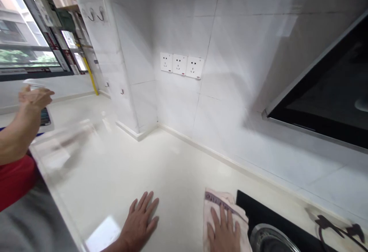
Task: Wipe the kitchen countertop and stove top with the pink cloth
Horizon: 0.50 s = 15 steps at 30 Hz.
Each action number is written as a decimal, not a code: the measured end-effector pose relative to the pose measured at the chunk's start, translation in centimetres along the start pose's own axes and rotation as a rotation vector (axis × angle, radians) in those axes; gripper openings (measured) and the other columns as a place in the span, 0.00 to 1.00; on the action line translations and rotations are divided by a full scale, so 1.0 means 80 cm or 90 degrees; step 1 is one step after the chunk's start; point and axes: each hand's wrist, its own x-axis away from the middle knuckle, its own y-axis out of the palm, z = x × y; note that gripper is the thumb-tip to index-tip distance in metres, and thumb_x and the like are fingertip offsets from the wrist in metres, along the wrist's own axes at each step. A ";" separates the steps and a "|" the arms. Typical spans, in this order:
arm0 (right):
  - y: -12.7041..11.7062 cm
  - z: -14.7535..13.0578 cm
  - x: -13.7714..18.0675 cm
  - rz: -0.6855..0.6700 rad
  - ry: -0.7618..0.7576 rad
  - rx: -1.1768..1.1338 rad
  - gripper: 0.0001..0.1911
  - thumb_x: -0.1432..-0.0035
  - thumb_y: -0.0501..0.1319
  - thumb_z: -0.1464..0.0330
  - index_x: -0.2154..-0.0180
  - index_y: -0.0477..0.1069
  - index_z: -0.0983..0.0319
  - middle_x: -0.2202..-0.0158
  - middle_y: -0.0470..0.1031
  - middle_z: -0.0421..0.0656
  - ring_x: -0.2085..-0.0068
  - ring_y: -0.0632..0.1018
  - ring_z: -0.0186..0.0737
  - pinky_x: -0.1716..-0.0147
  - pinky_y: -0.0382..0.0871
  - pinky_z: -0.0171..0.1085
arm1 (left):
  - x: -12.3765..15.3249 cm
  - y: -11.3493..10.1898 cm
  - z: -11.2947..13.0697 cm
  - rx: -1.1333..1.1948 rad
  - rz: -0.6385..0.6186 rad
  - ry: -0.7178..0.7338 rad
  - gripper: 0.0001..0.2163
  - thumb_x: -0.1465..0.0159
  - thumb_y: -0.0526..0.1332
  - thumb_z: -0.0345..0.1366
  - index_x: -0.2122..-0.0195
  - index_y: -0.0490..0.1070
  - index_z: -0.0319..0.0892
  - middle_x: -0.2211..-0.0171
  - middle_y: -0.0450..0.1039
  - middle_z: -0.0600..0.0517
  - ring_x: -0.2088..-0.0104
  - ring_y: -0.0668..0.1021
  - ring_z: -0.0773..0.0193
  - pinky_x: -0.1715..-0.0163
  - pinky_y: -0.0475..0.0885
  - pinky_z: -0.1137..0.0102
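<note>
My left hand (140, 221) lies flat on the pale countertop (120, 167), palm down, with its fingers spread and nothing in it. To its right, my right hand (224, 232) rests palm down on a pale pink cloth (209, 210), fingers stretched out over it. A purplish band with lettering crosses the cloth near its far edge. The cloth lies on the counter and touches or overlaps the left end of a black cooktop (250, 211); a shiny round burner (270, 240) is partly cut off at the bottom.
Another person's hand (36, 96) at left grips a white object, perhaps a bottle top; a dark-screened device (45, 117) is beside it. Wall sockets (181, 65), a protruding wall corner (138, 133) and an overhanging black panel (324, 91) border the counter. A dark bracket-like part (324, 222) is behind the cooktop.
</note>
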 end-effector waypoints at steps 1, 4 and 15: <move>-0.005 -0.004 -0.027 -0.025 0.017 0.000 0.25 0.35 0.55 0.56 0.38 0.70 0.47 0.32 0.68 0.48 0.31 0.67 0.65 0.36 0.61 0.71 | 0.000 0.001 0.000 -0.001 -0.003 -0.001 0.25 0.27 0.53 0.53 0.30 0.61 0.61 0.29 0.62 0.51 0.30 0.64 0.47 0.35 0.61 0.49; -0.019 -0.018 -0.096 -0.056 0.062 -0.025 0.26 0.35 0.60 0.55 0.38 0.68 0.53 0.32 0.66 0.50 0.33 0.68 0.58 0.35 0.64 0.66 | 0.000 0.002 0.002 -0.004 -0.015 -0.002 0.25 0.27 0.53 0.53 0.30 0.61 0.60 0.29 0.62 0.50 0.30 0.65 0.46 0.36 0.61 0.48; -0.032 -0.080 -0.096 -0.055 -0.056 -0.085 0.34 0.36 0.60 0.49 0.33 0.60 0.54 0.28 0.58 0.49 0.29 0.61 0.59 0.32 0.56 0.69 | -0.001 -0.004 0.005 0.021 -0.021 -0.015 0.25 0.28 0.53 0.52 0.31 0.63 0.58 0.29 0.62 0.49 0.30 0.65 0.46 0.35 0.59 0.49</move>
